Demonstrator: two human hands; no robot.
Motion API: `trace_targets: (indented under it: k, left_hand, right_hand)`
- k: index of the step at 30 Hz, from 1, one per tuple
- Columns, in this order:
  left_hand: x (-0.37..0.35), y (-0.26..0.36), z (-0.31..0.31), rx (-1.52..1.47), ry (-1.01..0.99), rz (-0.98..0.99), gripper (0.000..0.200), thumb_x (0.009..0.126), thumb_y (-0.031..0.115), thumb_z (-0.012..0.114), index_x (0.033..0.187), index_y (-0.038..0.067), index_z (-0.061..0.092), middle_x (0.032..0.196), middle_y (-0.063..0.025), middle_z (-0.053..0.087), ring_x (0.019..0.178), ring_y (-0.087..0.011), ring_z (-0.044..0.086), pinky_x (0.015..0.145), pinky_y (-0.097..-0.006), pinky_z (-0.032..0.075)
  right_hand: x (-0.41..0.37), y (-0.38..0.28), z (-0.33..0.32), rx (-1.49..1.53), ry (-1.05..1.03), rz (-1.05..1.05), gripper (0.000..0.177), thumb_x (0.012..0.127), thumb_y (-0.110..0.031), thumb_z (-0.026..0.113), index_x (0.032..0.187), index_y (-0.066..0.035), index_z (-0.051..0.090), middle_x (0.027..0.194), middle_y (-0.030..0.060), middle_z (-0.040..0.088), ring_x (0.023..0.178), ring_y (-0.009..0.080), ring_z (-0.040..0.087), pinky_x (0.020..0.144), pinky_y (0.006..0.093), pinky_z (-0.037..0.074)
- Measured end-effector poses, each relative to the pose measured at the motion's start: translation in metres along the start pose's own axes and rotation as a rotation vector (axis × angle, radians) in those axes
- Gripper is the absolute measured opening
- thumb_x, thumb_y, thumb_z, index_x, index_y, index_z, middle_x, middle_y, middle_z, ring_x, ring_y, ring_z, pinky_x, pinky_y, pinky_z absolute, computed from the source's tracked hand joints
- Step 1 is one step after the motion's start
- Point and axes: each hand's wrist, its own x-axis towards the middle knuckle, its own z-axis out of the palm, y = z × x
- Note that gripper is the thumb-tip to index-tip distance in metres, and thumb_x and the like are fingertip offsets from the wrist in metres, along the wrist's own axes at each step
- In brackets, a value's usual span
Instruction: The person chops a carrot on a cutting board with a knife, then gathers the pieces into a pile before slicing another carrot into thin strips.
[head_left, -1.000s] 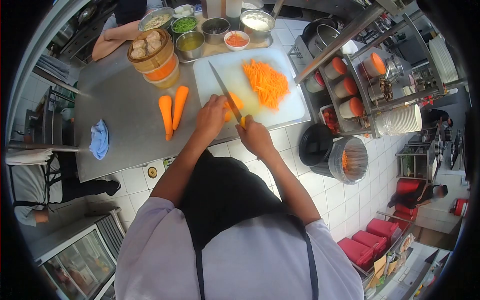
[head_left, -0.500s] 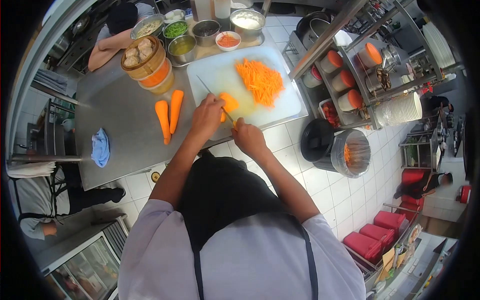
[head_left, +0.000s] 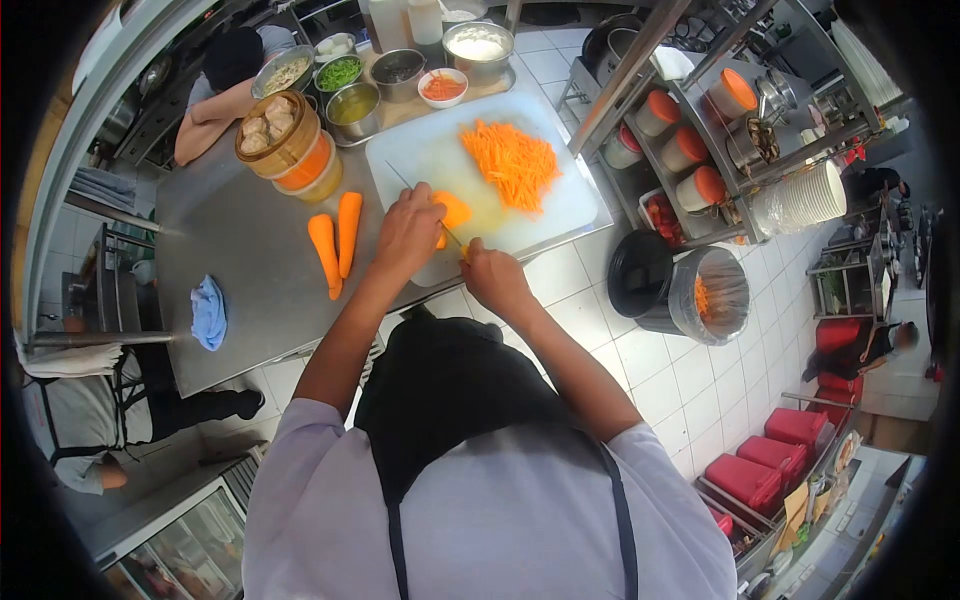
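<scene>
Clamping the knife (head_left: 400, 178) in my right grip (head_left: 497, 280), I am pinning the carrot piece (head_left: 455, 209) under my left grip (head_left: 408, 232), risking nicked fingertips if it rolls.

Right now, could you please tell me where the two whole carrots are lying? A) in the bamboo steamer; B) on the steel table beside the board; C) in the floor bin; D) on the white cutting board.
B: the two whole carrots lie on the steel table, just left of the white cutting board.
</scene>
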Motion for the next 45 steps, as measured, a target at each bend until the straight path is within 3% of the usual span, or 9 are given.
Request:
trace_targets:
  k: [6,9,15,21,24,30,36,45]
  left_hand:
    - [-0.002,-0.002,0.001,0.039,0.038,0.085,0.007,0.078,0.004,0.07,0.084,0.004,0.074,0.104,-0.0125,0.059,0.099,-0.0331,0.06,0.084,-0.0441,0.054]
    - [-0.007,0.0,0.001,0.043,0.02,0.103,0.012,0.079,0.004,0.07,0.09,0.004,0.074,0.106,-0.0124,0.058,0.1,-0.0332,0.06,0.085,-0.0444,0.054]
    - [-0.006,0.004,0.001,0.078,0.042,0.036,0.034,0.082,0.005,0.071,0.116,0.006,0.066,0.125,-0.0149,0.058,0.112,-0.0355,0.06,0.094,-0.0449,0.054]
    - [-0.011,0.012,0.007,0.027,0.307,-0.193,0.057,0.081,0.01,0.078,0.134,0.007,0.055,0.134,-0.0169,0.058,0.119,-0.0383,0.059,0.101,-0.0453,0.052]
    - [-0.017,-0.001,0.024,-0.064,0.271,-0.283,0.054,0.081,0.011,0.08,0.131,0.007,0.06,0.128,-0.0155,0.06,0.115,-0.0371,0.061,0.099,-0.0452,0.052]
    - [-0.02,-0.004,0.029,-0.118,0.17,-0.261,0.032,0.082,0.015,0.08,0.11,0.005,0.07,0.117,-0.011,0.065,0.11,-0.0348,0.064,0.094,-0.0448,0.053]
    - [-0.031,0.013,0.016,-0.178,0.1,-0.389,0.031,0.084,0.019,0.078,0.111,0.005,0.071,0.115,-0.0119,0.066,0.104,-0.0351,0.068,0.089,-0.0444,0.056]
    - [-0.038,0.009,0.022,-0.342,0.109,-0.411,0.032,0.083,0.014,0.077,0.112,0.003,0.071,0.12,-0.0122,0.068,0.102,-0.0354,0.069,0.088,-0.0433,0.057]
  right_hand:
    - [-0.002,-0.003,-0.005,0.021,0.01,0.012,0.028,0.097,-0.022,0.063,0.103,0.004,0.056,0.07,0.0221,0.07,0.067,0.0404,0.072,0.06,0.0503,0.058]
    - [-0.002,-0.001,-0.003,0.023,0.021,-0.002,0.028,0.097,-0.022,0.062,0.104,0.004,0.056,0.07,0.0225,0.07,0.066,0.0404,0.072,0.06,0.0502,0.058]
    - [0.0,0.002,-0.003,0.082,0.039,0.009,0.03,0.095,-0.022,0.066,0.104,0.003,0.053,0.069,0.0248,0.067,0.067,0.0453,0.069,0.061,0.055,0.055]
    - [0.004,-0.011,-0.026,0.133,0.024,0.059,0.031,0.096,-0.024,0.067,0.101,0.004,0.053,0.073,0.0266,0.069,0.071,0.0451,0.072,0.065,0.0538,0.058]
    - [0.009,-0.005,-0.022,0.145,0.024,0.083,0.033,0.097,-0.026,0.067,0.101,0.004,0.053,0.073,0.0276,0.069,0.073,0.0465,0.071,0.066,0.055,0.057]
    - [0.009,-0.006,-0.033,0.202,0.085,0.123,0.033,0.099,-0.027,0.065,0.101,0.004,0.053,0.073,0.0279,0.069,0.072,0.0477,0.07,0.066,0.0564,0.056]
    - [-0.021,-0.012,-0.042,0.187,0.053,0.081,0.033,0.1,-0.028,0.065,0.1,0.003,0.052,0.072,0.0282,0.068,0.07,0.0478,0.069,0.063,0.0566,0.055]
    - [-0.053,-0.02,-0.057,0.089,-0.101,0.107,0.03,0.1,-0.024,0.063,0.102,0.004,0.051,0.07,0.0264,0.069,0.067,0.0463,0.069,0.062,0.0548,0.056]
